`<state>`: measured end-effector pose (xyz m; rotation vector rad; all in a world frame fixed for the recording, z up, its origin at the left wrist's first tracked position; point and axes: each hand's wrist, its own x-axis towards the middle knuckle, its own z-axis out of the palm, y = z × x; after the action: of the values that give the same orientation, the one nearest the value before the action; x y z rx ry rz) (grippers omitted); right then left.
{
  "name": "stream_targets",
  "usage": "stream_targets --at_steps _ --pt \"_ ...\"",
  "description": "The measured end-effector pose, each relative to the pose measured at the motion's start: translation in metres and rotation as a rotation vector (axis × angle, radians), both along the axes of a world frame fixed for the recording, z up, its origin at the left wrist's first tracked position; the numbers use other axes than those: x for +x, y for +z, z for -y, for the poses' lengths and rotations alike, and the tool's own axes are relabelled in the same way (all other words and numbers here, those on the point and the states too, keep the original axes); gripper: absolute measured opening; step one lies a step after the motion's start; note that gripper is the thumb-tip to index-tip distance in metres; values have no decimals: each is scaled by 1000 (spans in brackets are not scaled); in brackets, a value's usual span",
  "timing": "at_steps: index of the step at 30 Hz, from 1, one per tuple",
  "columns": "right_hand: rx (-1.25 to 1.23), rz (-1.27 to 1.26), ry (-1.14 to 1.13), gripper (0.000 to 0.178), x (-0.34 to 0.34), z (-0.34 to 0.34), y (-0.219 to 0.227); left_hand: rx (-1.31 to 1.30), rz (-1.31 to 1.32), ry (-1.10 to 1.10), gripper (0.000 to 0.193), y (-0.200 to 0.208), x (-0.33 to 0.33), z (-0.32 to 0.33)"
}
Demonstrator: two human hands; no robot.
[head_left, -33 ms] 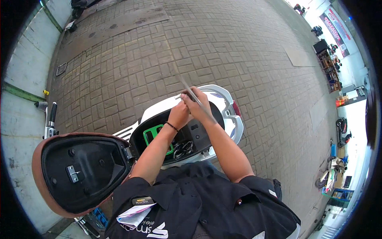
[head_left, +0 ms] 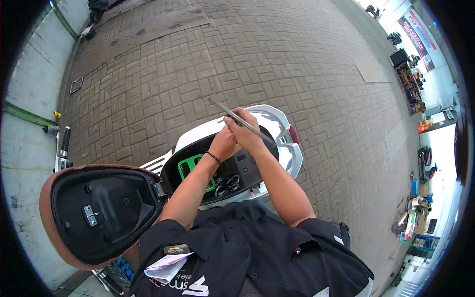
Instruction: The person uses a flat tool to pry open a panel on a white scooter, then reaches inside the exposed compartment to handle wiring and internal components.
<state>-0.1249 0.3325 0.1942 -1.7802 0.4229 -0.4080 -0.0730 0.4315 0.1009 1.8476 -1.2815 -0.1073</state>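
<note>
We see a slim grey rod (head_left: 221, 107) pinched in the right hand (head_left: 244, 129) above the open storage compartment (head_left: 253, 174) — likely stiff, light and smooth, best held mid-length — but cannot tell what the left hand (head_left: 222, 141) grips.

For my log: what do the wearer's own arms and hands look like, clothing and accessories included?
Short black sleeves leave both forearms uncovered. Neither the left hand nor the right hand wears a glove. A dark beaded bracelet circles the left wrist; none shows on the right.
</note>
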Motion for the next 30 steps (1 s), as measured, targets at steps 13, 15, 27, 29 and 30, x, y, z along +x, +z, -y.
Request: stream_targets --at_steps 13,15,27,29,30 --pt "-12 -17 61 20 -3 9 3 375 -6 258 31 19 -5 9" --pt "28 -16 98 19 -4 11 0 238 35 191 38 16 -15 7" --pt "55 -84 270 17 -16 17 0 71 -229 208 41 3 -44 -3" --pt "-10 -24 289 18 -19 22 2 198 -207 294 37 0 -47 -6" --pt "-41 6 299 19 -20 22 3 180 -158 334 36 0 -45 -6"
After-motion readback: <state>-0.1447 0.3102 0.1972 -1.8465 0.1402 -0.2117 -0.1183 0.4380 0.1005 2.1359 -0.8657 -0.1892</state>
